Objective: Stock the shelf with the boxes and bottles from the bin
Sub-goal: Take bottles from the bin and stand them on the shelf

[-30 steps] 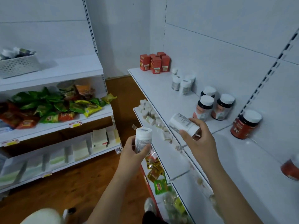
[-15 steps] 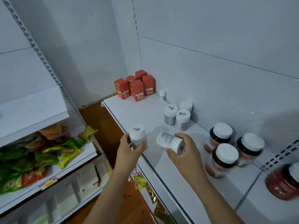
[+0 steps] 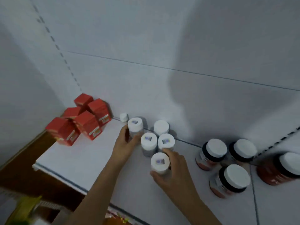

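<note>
Both hands gripping white-capped bottles, upright on the shelf (image 3: pixel 90 159). Left hand (image 3: pixel 125 143) wraps the rear bottle (image 3: pixel 135 127) mid-frame near the back wall; right hand (image 3: pixel 172 172) wraps the front bottle (image 3: pixel 159 162), tight against three standing bottles (image 3: pixel 162 137). Red boxes (image 3: pixel 81 122) centre left. Bare shelf runs lower left to the front edge. Dark-collared jars (image 3: pixel 227 164) on the right.

bottle labels (image 3: pixel 146 151) blurred, rightmost jar (image 3: pixel 279 169) cut off by edge

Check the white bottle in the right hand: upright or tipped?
Upright: the white bottle shows its round cap facing up, right hand wrapped around it on the shelf.
</note>
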Available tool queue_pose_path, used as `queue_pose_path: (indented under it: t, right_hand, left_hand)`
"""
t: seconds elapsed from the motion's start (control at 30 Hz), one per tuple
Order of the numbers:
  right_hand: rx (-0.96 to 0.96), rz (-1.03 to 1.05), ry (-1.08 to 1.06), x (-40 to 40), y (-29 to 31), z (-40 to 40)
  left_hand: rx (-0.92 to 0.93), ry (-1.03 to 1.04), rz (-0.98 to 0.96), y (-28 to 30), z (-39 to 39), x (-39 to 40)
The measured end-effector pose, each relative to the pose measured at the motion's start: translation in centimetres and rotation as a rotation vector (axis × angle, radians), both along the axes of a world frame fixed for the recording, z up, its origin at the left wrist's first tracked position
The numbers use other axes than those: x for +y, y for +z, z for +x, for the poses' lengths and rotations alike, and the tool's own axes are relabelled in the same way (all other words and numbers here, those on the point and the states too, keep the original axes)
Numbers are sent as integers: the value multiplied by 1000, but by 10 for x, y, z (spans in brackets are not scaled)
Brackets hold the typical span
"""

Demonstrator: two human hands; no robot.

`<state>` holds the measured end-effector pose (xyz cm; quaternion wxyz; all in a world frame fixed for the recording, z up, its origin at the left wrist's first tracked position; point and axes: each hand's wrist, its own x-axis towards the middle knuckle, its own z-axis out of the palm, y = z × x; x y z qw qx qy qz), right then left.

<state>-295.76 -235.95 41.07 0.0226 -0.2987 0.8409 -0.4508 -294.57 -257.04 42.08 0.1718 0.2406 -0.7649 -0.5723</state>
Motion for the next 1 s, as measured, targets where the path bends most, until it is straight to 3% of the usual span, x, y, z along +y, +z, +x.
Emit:
queue_pose_path:
  t: [0.13,0.37,0.73,1.0]
  right_hand:
    - [-142,-35,-131,-19,-18,20]
    - [5,158,-242,-37,-35,37]
    - [17,183,-320,-25,-28,52]
    - [50,119,-457,68,-2,98]
  left_hand:
    - [-10,-186,-22,-8,-15,-22]
    - [0,-374,-149,-27,-17,-33]
    - [10,-338,-259,-27,8,-27]
    - [-39,-161,-521,-32,100,39]
